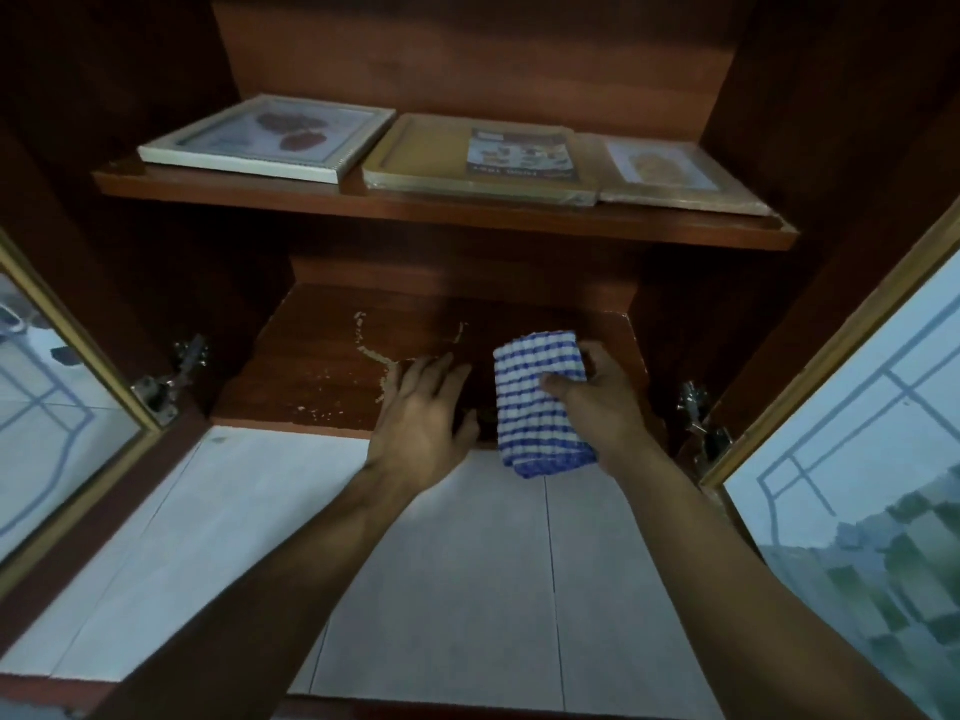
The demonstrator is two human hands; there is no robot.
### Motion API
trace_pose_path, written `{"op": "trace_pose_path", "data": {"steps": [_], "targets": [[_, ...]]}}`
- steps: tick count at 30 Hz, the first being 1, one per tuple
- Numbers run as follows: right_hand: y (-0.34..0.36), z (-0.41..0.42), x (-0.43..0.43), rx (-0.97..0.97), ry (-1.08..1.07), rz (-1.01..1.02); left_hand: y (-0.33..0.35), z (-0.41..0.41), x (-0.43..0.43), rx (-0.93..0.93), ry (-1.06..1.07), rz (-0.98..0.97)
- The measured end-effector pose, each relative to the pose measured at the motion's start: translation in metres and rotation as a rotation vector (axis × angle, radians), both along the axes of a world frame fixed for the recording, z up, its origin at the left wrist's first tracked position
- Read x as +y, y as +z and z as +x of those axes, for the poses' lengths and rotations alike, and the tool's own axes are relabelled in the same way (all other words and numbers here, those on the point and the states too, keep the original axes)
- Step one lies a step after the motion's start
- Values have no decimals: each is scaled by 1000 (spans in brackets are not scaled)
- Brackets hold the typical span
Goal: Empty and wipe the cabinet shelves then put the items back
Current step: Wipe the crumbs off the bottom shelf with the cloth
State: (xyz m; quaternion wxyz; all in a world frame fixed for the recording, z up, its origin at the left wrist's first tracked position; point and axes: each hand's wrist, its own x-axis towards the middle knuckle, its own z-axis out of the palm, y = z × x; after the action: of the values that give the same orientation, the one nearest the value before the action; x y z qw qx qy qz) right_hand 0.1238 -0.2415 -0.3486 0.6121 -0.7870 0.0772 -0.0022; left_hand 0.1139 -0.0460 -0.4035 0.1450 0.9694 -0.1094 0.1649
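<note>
Right grip (pixel 597 402) clasps the checked cloth (pixel 530 413); released left grip (pixel 421 413) lies flat just beside.

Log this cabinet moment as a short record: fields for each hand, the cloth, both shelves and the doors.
left hand: fingers straight, resting on the lower shelf
right hand: grips the blue-and-white cloth
cloth: folded, on the lower shelf, overhanging its front edge
lower shelf: pale residue beside the left hand
upper shelf: white-framed picture left, wrapped wooden tray middle, wrapped frame right, all lying flat
doors: left glass door and right glass door open
</note>
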Motion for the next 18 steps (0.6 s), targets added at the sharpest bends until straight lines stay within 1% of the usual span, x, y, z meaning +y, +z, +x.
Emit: {"op": "trace_pose_path", "data": {"steps": [2, 5, 9, 11, 15, 16, 18], "targets": [[-1, 18, 6, -26, 6, -72, -5, 9, 3, 8, 41, -3], [-5, 42, 12, -9, 22, -144, -12, 18, 9, 44, 83, -18], [-7, 67, 16, -25, 54, -324, -21, 29, 19, 83, 91, -20], [-5, 71, 19, -74, 90, -458, -26, 35, 24, 115, 79, -5], [-8, 61, 37, -251, 202, -870, -35, 40, 29, 178, 36, 1], [-11, 57, 43, -284, 233, -937, -36, 40, 30, 191, 33, 4], [-20, 55, 52, -257, 288, -980, -39, 40, 30, 208, 32, 16]]}}
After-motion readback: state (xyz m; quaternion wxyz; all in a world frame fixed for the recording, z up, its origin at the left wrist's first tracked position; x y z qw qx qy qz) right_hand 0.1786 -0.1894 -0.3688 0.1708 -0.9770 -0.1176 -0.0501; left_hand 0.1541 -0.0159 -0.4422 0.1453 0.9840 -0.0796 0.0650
